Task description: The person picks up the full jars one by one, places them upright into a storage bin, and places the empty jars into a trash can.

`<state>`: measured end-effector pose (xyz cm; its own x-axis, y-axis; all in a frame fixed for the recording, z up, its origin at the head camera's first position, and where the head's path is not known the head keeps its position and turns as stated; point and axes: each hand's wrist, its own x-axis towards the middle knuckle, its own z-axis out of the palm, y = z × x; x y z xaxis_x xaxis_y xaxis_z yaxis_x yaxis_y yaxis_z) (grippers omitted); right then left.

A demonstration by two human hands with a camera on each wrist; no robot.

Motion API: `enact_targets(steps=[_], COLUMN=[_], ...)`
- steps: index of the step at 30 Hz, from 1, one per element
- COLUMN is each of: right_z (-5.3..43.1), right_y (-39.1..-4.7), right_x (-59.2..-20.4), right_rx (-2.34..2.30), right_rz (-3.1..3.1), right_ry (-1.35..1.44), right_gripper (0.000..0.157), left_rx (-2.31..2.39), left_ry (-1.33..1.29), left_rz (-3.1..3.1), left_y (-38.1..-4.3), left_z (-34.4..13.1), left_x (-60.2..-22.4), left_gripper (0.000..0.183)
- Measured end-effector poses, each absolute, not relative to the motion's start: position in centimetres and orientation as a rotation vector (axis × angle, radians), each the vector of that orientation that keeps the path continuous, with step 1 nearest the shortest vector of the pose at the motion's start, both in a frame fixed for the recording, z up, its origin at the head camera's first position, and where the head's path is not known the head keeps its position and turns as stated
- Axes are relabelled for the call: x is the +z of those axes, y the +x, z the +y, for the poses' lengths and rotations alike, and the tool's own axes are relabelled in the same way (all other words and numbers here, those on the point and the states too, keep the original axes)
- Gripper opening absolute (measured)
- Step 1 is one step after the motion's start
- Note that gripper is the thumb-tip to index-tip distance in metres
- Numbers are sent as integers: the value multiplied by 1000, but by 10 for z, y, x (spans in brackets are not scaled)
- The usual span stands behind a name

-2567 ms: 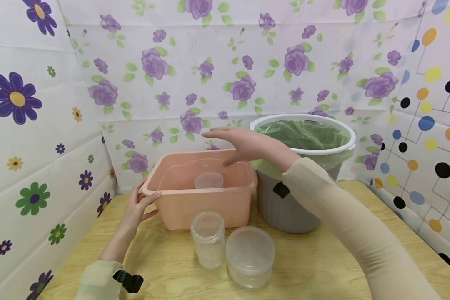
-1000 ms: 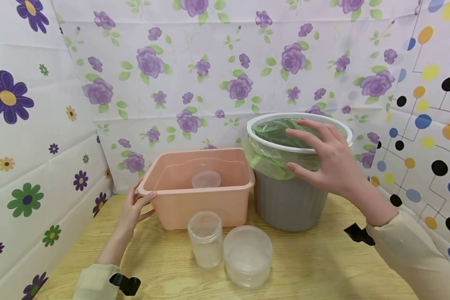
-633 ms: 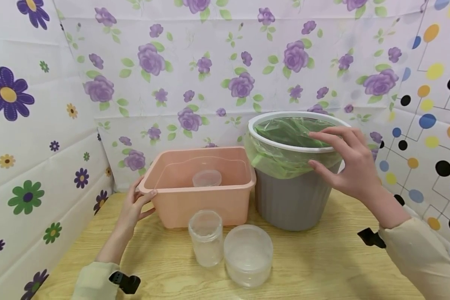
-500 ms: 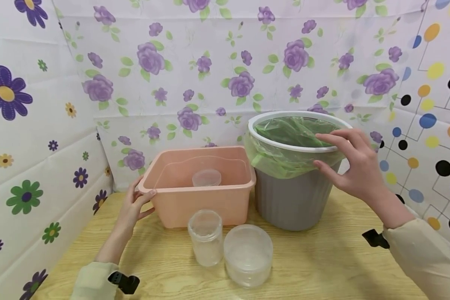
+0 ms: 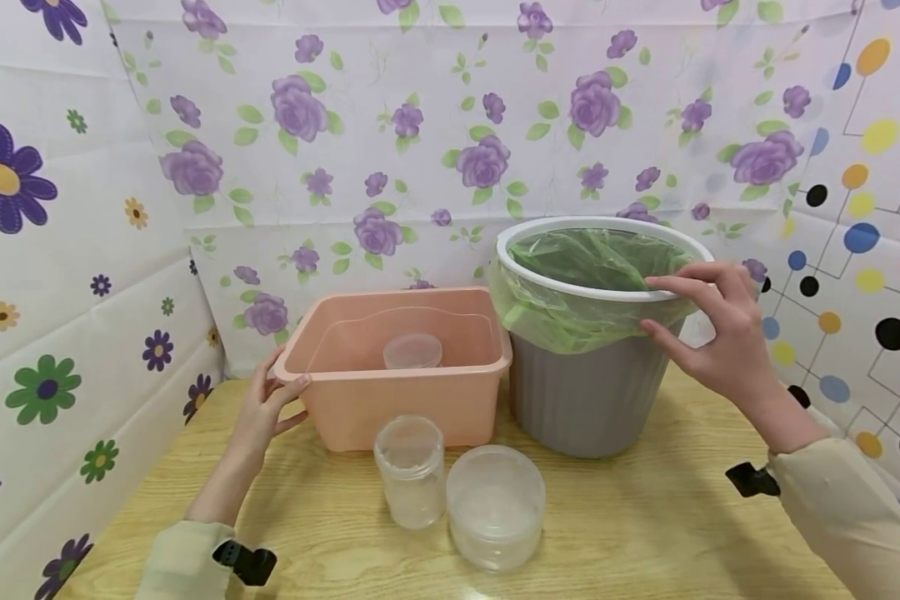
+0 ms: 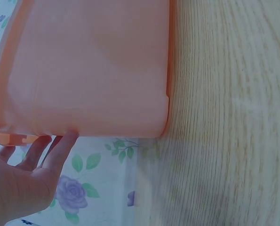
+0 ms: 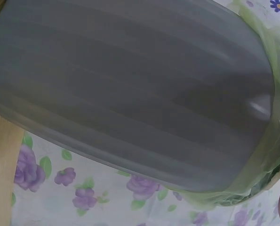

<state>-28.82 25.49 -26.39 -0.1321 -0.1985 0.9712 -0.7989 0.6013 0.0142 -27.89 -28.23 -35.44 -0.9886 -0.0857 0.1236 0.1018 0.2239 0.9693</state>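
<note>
My left hand [image 5: 261, 417] grips the left end of a pink plastic basin [image 5: 405, 408], thumb over the rim and fingers under it. In the left wrist view its fingers [image 6: 60, 148] press against the basin's end wall [image 6: 92, 70]. My right hand [image 5: 720, 333] holds the front right rim of a grey trash can [image 5: 585, 400], fingers over the white ring [image 5: 525, 271] and thumb outside. A thin green bag [image 5: 562, 321] lines the can and hangs over its rim. The right wrist view shows mostly the can's ribbed side [image 7: 130, 94].
A clear round tub [image 5: 412, 352] sits inside the basin. In front of it, a tall clear jar [image 5: 411, 475] and a wide lidded clear tub [image 5: 495, 508] stand side by side on the wooden table [image 5: 330, 533]. Flower-print cloth [image 5: 420, 208] walls the back.
My right hand has come from above the basin, over to the right and down onto the trash can's rim. The left hand keeps its hold on the basin.
</note>
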Motion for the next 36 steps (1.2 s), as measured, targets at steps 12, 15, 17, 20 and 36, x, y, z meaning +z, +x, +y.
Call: enact_targets(steps=[12, 15, 17, 20, 36], right_z=[251, 238, 230, 228, 230], right_y=[-290, -285, -281, -283, -287], right_x=[-274, -275, -273, -274, -277], right_rx=[835, 986, 1057, 1093, 1120], right_rz=[-1573, -1552, -1550, -1562, -1567], right_ry=[805, 740, 698, 654, 604], right_gripper=[50, 40, 33, 24, 24], left_rx=[-1892, -1893, -1894, -1895, -1884], left_ry=[-31, -28, -23, -23, -75], left_rz=[-2314, -2310, -2309, -2311, -2421], left_y=[-278, -278, -278, -277, -280], left_z=[-280, -281, -282, -282, -291], left_x=[-354, -354, -354, -355, -346], left_gripper=[75, 75, 75, 75, 80])
